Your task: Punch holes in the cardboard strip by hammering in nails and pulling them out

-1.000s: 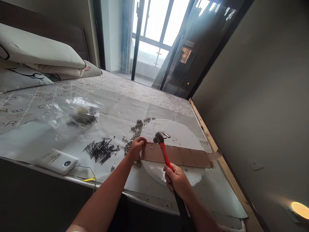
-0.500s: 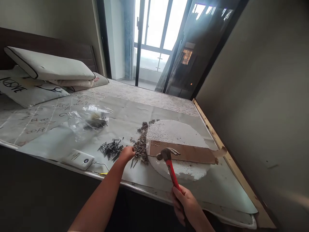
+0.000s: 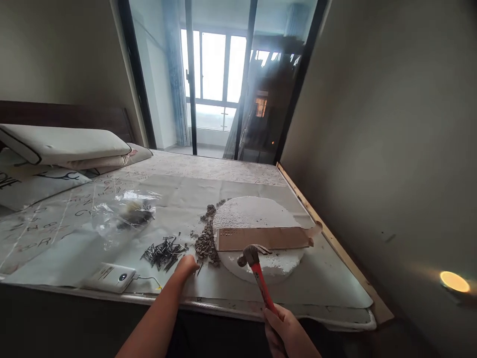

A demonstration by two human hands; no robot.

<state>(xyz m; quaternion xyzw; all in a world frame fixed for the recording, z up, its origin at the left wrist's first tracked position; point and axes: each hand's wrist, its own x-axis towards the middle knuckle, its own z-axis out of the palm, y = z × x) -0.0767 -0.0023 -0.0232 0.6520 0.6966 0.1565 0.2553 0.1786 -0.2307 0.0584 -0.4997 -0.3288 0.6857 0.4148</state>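
Observation:
My right hand point(image 3: 281, 330) is wrapped around the red handle of a claw hammer point(image 3: 263, 286), its metal head raised over the near part of a round white foam slab point(image 3: 286, 266). Across the slab lies a brown cardboard strip point(image 3: 268, 238), with rows of small dots at its left end. My left hand point(image 3: 187, 266) is low on the sheet, between a pile of nails point(image 3: 164, 252) and some grey gravel point(image 3: 205, 243). Its fingers look drawn together, mostly hidden, and what they hold cannot be seen. A loose nail point(image 3: 200, 269) lies right beside them.
A white power bank point(image 3: 110, 277) with a cable lies near the bed's front edge. Behind the nails is a clear plastic bag point(image 3: 124, 214) with dark contents. Pillows point(image 3: 67, 144) rest at the left. A wooden rail point(image 3: 328, 238) runs along the right wall.
The camera view has tilted up and shifted right. My left hand has come down from beside the gravel to the loose nails at its near end. My right hand still grips the hammer.

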